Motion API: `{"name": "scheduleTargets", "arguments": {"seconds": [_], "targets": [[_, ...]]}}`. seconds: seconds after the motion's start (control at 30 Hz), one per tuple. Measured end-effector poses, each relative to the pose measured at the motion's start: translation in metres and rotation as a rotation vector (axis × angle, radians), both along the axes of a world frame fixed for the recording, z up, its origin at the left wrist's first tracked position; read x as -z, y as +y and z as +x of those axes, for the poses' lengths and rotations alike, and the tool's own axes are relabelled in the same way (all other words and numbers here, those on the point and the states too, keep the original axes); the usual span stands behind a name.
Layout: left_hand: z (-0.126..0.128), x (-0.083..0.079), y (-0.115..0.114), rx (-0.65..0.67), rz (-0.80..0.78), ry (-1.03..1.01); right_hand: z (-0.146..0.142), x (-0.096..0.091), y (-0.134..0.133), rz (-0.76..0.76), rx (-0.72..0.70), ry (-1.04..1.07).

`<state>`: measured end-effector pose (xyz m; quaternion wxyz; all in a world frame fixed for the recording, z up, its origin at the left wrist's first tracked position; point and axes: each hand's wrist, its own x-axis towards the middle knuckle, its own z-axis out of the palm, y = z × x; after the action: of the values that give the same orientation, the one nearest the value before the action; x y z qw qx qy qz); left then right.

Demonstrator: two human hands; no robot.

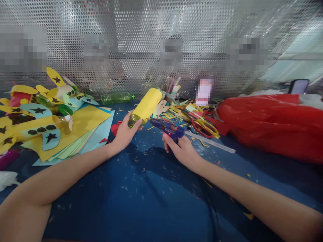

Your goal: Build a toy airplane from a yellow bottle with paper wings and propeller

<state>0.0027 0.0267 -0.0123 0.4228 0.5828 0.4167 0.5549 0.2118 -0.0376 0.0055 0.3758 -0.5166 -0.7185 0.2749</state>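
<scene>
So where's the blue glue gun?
In the head view, the glue gun is in the right hand, right of centre, nozzle near the yellow-wrapped bottle.

Setting: a handicraft work area, judged from a blue table (136,201) flecked with small debris, a stack of coloured sheets (87,126), paper scraps (185,109) heaped near scissors (207,123), and a glue gun (174,130) loaded with a long translucent stick. At left, model planes (35,129) with black stars corroborate. A perforated metal panel (141,20) backs the table; whether workshop, classroom or home cannot be determined.
</scene>
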Motion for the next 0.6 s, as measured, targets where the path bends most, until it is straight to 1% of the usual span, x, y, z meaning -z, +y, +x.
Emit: {"name": "scheduleTargets", "arguments": {"seconds": [0.07,0.13,0.27,0.4,0.6], "targets": [[-0.0001,0.0003,0.0002,0.017,-0.003,-0.004,0.0019,-0.0009,0.0013,0.020,0.018,-0.026],[0.0000,0.0000,-0.0002,0.027,-0.005,0.000,0.0033,-0.0007,0.0023,0.029,0.043,-0.004],[0.0005,-0.0018,-0.0015,0.021,0.003,0.004,0.0034,0.0010,0.0020,-0.003,0.036,0.057],[0.0008,-0.0027,-0.0021,0.024,0.015,-0.001,0.0038,0.0019,0.0023,-0.025,0.016,0.064],[0.0008,-0.0024,-0.0024,0.014,-0.006,0.020,0.0070,0.0006,0.0046,-0.022,0.066,0.058]]}}
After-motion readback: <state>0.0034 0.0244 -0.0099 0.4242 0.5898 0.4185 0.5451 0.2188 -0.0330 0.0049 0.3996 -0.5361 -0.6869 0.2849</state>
